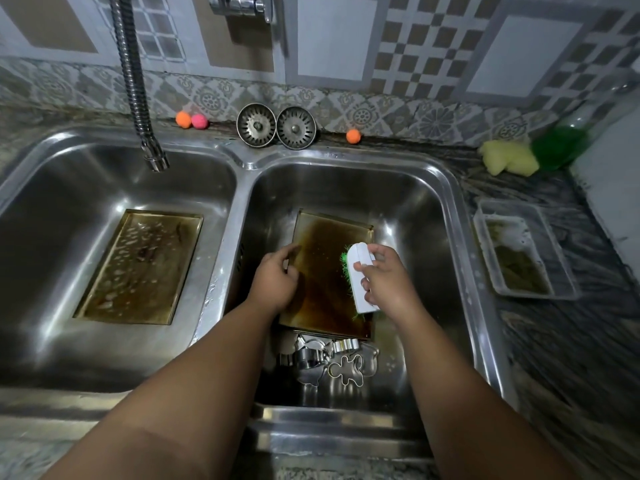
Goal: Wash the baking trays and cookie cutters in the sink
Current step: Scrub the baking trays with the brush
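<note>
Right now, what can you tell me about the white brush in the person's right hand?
The brush has a smooth white back, plastic by the look, long with a rounded far end. Green bristles poke out along its left side and near end. It lies bristles-down on the right part of the brown-stained baking tray in the right basin of the sink. The right hand grips it from the right, fingers curled over the back.

Patterned tile wall [433, 64] behind dark marbled countertop [571, 358].
</note>
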